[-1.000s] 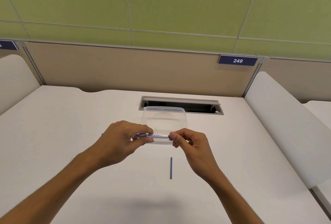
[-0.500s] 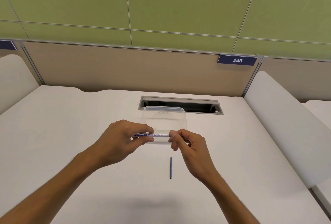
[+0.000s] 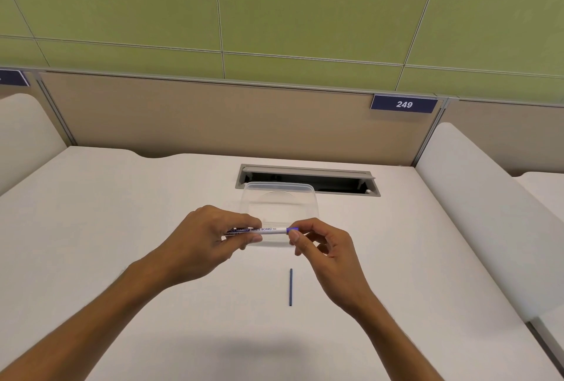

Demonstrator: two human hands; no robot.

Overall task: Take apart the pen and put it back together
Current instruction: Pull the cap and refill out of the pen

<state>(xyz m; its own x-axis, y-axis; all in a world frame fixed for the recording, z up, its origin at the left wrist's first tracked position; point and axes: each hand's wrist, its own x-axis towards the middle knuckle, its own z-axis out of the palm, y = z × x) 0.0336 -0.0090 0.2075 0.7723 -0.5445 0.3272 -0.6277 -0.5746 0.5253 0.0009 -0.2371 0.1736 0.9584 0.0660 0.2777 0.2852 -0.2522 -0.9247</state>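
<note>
Nothing has moved much: left hand (image 3: 200, 240) grips the pen (image 3: 268, 230) with its fingers, right hand (image 3: 320, 246) pinches its blue end; 1 thin blue rod (image 3: 291, 287) lies on the table (image 3: 122, 197).

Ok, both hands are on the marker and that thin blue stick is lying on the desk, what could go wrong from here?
The thin blue stick lies loose on the white desk beside the right hand; a wrist brushing it could roll it away. The right hand only pinches the marker at its blue end, so the small part could slip free and drop.
</note>
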